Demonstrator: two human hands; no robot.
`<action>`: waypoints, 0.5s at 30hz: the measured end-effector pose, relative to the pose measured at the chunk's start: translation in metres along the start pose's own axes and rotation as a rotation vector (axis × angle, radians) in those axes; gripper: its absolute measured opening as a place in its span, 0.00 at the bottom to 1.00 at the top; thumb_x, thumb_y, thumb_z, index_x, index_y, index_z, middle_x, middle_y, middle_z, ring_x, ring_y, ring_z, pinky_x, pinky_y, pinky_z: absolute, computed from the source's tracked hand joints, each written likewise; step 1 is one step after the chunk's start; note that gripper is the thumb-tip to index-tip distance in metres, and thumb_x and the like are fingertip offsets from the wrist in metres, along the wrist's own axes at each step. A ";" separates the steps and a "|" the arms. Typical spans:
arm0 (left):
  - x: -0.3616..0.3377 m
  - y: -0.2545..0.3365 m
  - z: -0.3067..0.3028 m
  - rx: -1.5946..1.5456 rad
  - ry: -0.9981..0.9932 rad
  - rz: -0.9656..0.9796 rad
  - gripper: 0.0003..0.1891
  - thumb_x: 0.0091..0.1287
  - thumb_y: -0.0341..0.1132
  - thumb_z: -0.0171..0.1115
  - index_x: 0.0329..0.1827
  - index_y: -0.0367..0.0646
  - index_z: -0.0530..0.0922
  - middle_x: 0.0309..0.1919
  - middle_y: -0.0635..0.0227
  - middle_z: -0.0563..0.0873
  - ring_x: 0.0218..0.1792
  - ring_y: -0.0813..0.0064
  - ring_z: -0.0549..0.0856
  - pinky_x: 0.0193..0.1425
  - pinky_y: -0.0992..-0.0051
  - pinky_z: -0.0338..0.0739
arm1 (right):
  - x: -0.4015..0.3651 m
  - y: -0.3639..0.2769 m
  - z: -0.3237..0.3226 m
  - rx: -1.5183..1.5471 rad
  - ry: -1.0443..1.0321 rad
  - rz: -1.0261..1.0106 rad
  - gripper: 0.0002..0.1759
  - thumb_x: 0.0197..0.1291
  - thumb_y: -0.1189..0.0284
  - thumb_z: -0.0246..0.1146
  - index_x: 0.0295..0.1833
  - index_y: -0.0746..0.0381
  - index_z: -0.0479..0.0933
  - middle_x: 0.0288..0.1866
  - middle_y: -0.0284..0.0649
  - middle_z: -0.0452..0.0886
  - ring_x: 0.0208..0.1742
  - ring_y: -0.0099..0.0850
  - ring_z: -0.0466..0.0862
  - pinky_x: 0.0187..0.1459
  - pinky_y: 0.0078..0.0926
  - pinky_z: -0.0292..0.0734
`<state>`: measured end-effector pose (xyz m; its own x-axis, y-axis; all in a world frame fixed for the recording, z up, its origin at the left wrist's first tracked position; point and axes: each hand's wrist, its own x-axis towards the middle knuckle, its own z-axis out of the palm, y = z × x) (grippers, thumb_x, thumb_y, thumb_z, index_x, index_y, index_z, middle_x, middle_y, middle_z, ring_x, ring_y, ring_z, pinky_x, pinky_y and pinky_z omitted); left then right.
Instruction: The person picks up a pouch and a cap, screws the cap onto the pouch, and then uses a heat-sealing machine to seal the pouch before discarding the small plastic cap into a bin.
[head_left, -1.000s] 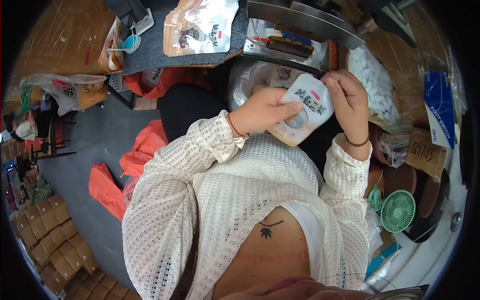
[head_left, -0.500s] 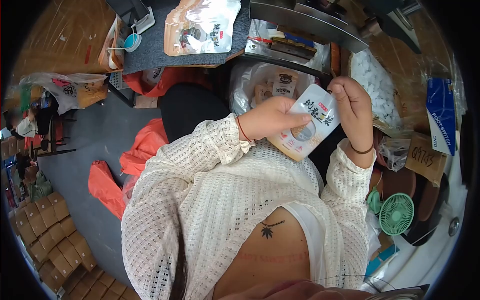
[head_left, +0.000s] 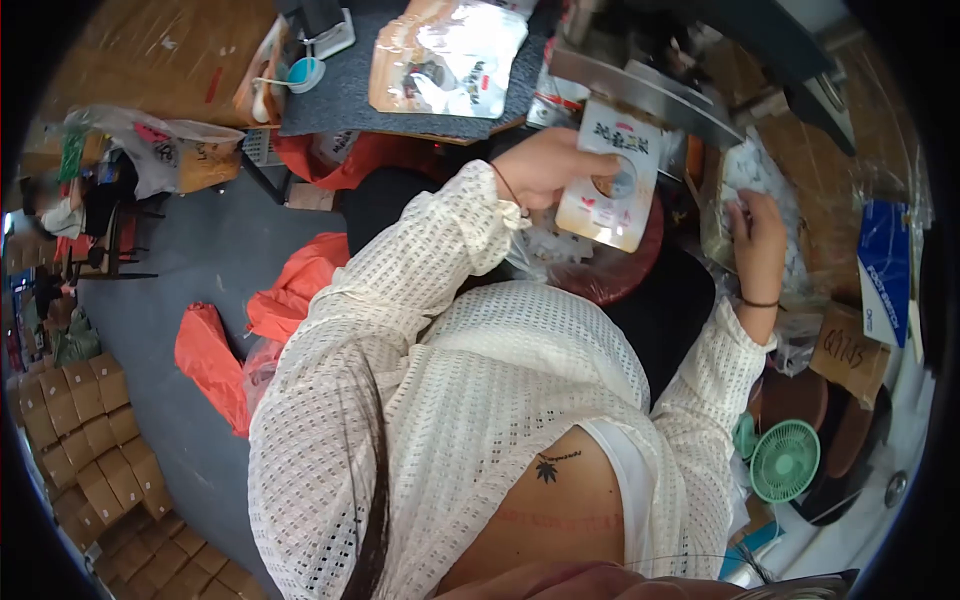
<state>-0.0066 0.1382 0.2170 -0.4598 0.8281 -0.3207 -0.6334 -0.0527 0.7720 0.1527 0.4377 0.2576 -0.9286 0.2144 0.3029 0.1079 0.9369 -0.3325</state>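
Observation:
My left hand (head_left: pixel 550 168) grips a white and tan printed stand-up pouch (head_left: pixel 612 205) by its left edge, thumb across the front. The pouch is tilted slightly, its top near the metal plate (head_left: pixel 650 90) of a machine. Over to the right, my right hand (head_left: pixel 760 240) is at a container of small white packets (head_left: pixel 765 170), fingers curled at the packets. Whatever its fingertips hold is too small to make out. Beneath the pouch is a clear plastic bag (head_left: pixel 550 250) with printed items, partly hidden.
Similar pouches (head_left: pixel 450 60) lie stacked on the grey-covered table (head_left: pixel 345 105). A blue-and-white footswitch box (head_left: pixel 883 270), a small cardboard box (head_left: pixel 850 340) and a green fan (head_left: pixel 785 460) stand at right. Red bags (head_left: pixel 300 285) lie on the floor, with stacked cartons (head_left: pixel 100 430) beyond.
My right hand has let go of the pouch's top and moved right and down to the white packets. My left hand has moved the pouch up and straightened it somewhat. The view has shifted.

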 end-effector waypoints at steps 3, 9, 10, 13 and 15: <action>-0.006 -0.010 -0.012 0.440 0.347 0.357 0.22 0.72 0.35 0.72 0.63 0.31 0.77 0.48 0.62 0.86 0.44 0.72 0.87 0.52 0.73 0.84 | -0.005 -0.001 0.002 -0.035 0.097 -0.032 0.09 0.69 0.74 0.67 0.50 0.66 0.83 0.48 0.52 0.84 0.46 0.51 0.85 0.50 0.40 0.79; -0.056 0.024 -0.090 1.799 0.939 0.859 0.37 0.71 0.48 0.68 0.76 0.35 0.68 0.71 0.36 0.72 0.72 0.36 0.71 0.77 0.51 0.66 | -0.016 -0.002 -0.002 0.330 0.377 0.153 0.10 0.77 0.70 0.62 0.52 0.68 0.81 0.48 0.43 0.88 0.51 0.32 0.88 0.53 0.28 0.80; -0.064 0.020 -0.093 2.041 0.800 0.704 0.36 0.69 0.48 0.69 0.76 0.38 0.70 0.72 0.38 0.72 0.73 0.38 0.71 0.77 0.49 0.65 | -0.018 -0.002 -0.003 0.399 0.362 0.163 0.11 0.78 0.70 0.62 0.52 0.67 0.81 0.46 0.40 0.87 0.49 0.28 0.86 0.52 0.26 0.79; -0.086 0.003 -0.074 2.012 0.605 0.738 0.30 0.67 0.38 0.71 0.72 0.44 0.76 0.67 0.49 0.80 0.68 0.47 0.78 0.71 0.50 0.72 | -0.025 -0.015 -0.008 0.549 0.269 0.182 0.12 0.80 0.68 0.60 0.53 0.66 0.81 0.41 0.33 0.83 0.43 0.21 0.81 0.47 0.21 0.76; -0.084 0.002 -0.079 1.748 0.572 0.790 0.25 0.64 0.33 0.71 0.65 0.41 0.81 0.57 0.51 0.85 0.61 0.51 0.83 0.64 0.55 0.76 | -0.026 -0.044 -0.012 0.580 0.151 0.174 0.12 0.80 0.68 0.60 0.55 0.65 0.82 0.38 0.30 0.81 0.39 0.18 0.78 0.43 0.19 0.74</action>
<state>-0.0178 0.0245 0.2022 -0.6137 0.6395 0.4631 0.7869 0.5437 0.2919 0.1759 0.3938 0.2749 -0.8499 0.4264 0.3096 0.0028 0.5912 -0.8065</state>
